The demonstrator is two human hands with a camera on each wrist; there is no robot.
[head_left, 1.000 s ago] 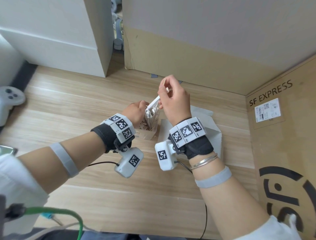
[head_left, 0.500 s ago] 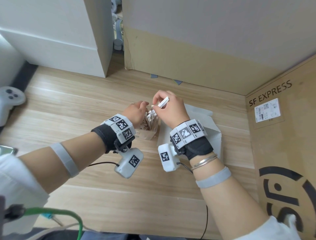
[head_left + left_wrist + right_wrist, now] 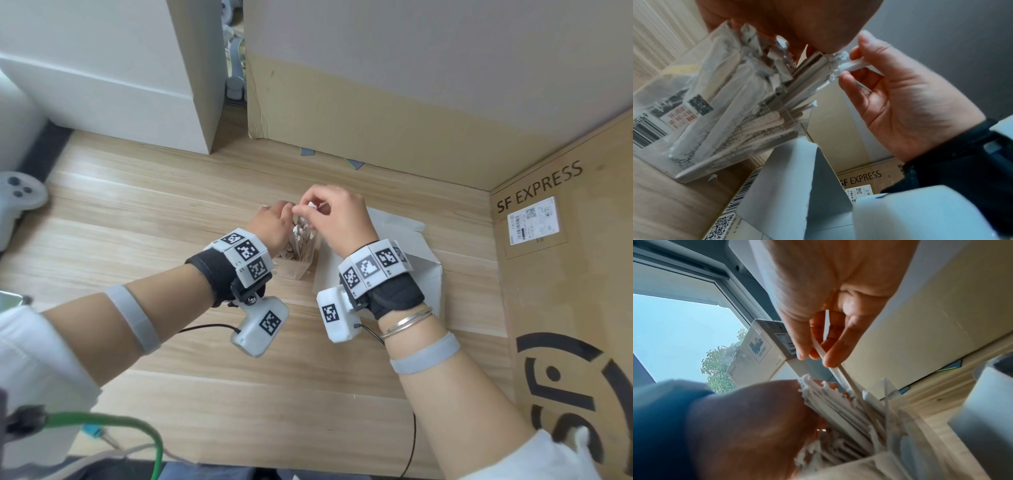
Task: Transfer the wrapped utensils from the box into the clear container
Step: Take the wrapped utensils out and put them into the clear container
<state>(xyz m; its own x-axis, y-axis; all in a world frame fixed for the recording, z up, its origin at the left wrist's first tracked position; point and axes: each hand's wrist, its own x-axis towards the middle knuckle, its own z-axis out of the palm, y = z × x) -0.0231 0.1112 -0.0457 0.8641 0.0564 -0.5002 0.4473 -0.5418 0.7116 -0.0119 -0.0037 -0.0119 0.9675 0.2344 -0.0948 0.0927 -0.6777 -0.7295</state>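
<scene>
- Clear plastic: one container (image 3: pixel 663 123) stands on the table (image 3: pixel 205 377), packed with wrapped utensils (image 3: pixel 740 104) leaning on end; too many and too overlapped to count.
- One more wrapped utensil (image 3: pixel 835 369) is pinched near its top between thumb and fingers of the right hand (image 3: pixel 342 219), its lower end down among the others in the container.
- The left hand (image 3: pixel 274 222) sits at the container's left, its fingers over the utensil tops; the wrist views show it pressed against the bundle, though whether it grips any of them I cannot tell.
- One white box (image 3: pixel 404 260) lies open just right of the container, under the right wrist; its inside is hidden.
- One large cardboard carton (image 3: pixel 565 274) marked SF EXPRESS stands at the table's right edge, and a cardboard sheet (image 3: pixel 342 116) leans along the back.
- One white game controller (image 3: pixel 17 198) lies at the far left.
- Two wrists, each with a black strap and a small white camera.
</scene>
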